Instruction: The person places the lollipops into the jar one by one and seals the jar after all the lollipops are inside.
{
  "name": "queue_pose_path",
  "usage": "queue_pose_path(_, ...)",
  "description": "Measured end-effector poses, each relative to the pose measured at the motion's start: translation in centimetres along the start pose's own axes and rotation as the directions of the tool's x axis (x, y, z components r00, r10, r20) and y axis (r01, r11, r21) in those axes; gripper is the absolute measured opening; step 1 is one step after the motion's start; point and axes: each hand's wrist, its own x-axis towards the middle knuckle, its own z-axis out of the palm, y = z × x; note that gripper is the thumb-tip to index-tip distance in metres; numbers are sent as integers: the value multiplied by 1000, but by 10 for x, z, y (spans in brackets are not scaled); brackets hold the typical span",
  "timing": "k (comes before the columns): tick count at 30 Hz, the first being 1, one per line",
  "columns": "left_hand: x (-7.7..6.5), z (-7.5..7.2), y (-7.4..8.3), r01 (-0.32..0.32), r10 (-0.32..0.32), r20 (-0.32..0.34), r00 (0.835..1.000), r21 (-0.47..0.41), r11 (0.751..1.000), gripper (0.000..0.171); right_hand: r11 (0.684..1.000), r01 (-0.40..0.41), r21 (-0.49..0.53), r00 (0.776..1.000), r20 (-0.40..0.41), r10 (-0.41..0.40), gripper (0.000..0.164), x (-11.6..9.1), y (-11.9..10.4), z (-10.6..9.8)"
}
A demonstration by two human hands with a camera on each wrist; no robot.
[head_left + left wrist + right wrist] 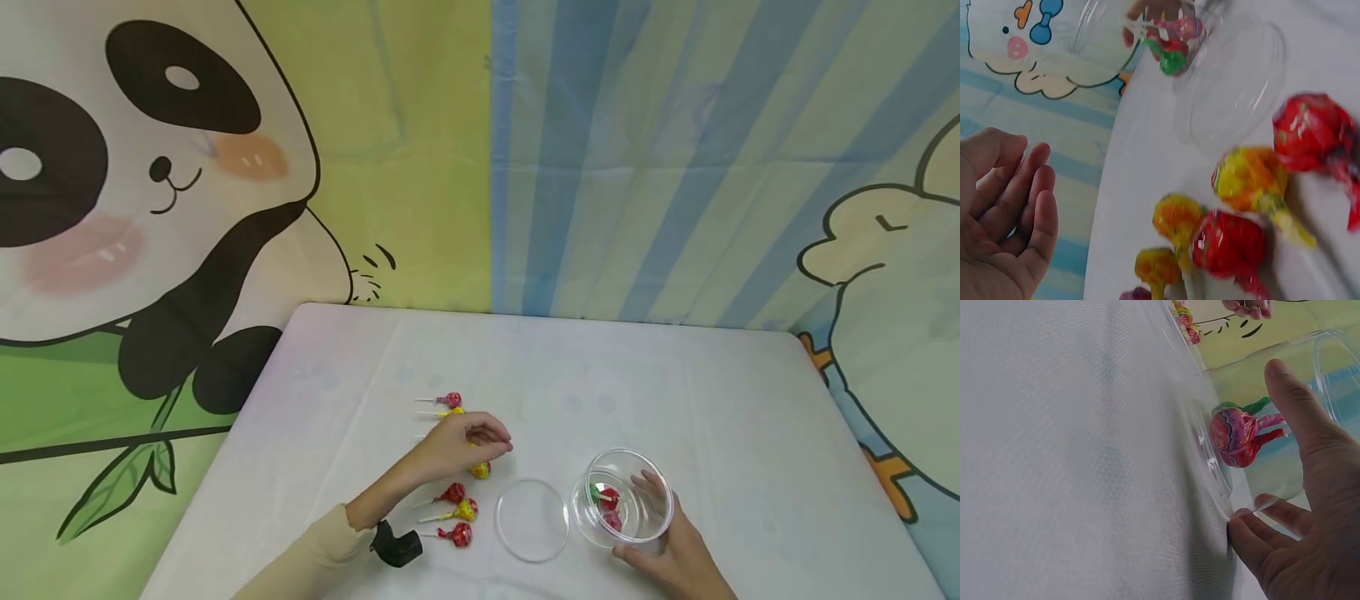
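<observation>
My left hand (456,446) hovers over the row of lollipops, fingers loosely curled. In the left wrist view, nothing shows between the fingers of this left hand (1013,228). My right hand (1322,487) grips a clear round jar (632,541) from its right side, thumb and fingers on its wall. Inside lie a green lollipop (1173,62), a red lollipop (610,498) and a pink lollipop (612,521). Several wrapped lollipops line the table's left, among them a yellow lollipop (467,509) and a red lollipop (461,534). My left hand hides part of the row.
A clear round lid (498,521) lies flat between the lollipops and the jar. Near my left wrist is a black object (397,546). The white table (600,375) ends at a printed curtain (420,167) with a panda.
</observation>
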Motion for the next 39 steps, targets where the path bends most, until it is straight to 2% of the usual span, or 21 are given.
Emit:
queue_pose_path(3,-7,-19,-10,-5,17,-116,993,101,995,11,1000,10,12,1000,-5,-10,112,1,1,0)
queue_pose_path(5,-12,-34,-17,14,25,-207,978,185,983,10,1000,24,14,1000,-7,-24,113,1,2,0)
queue_pose_path(8,-19,-53,-26,60,56,-324,944,338,939,11,999,33,8,999,-13,-33,113,1,5,1)
queue_pose_path(11,-23,-67,-37,118,57,-379,924,422,899,14,1000,25,-9,1000,-13,-26,113,1,7,1)
queue_pose_path(13,-24,-71,-44,153,20,-380,925,420,894,16,1000,16,-13,1000,-12,-16,112,1,8,0)
queue_pose_path(18,-24,-74,-61,198,-78,-339,937,337,920,21,1000,20,-8,1000,-9,-20,109,2,7,0)
queue_pose_path(25,-23,-74,-71,205,-90,-327,941,336,919,17,999,41,-16,999,-14,-41,109,1,5,1)
queue_pose_path(33,-22,-76,-73,220,-121,-303,945,315,923,8,1000,15,-14,1000,-4,-15,109,2,5,0)
queue_pose_path(39,-21,-75,-73,224,-122,-313,942,312,924,8,1000,13,-16,1000,-7,-13,108,2,4,0)
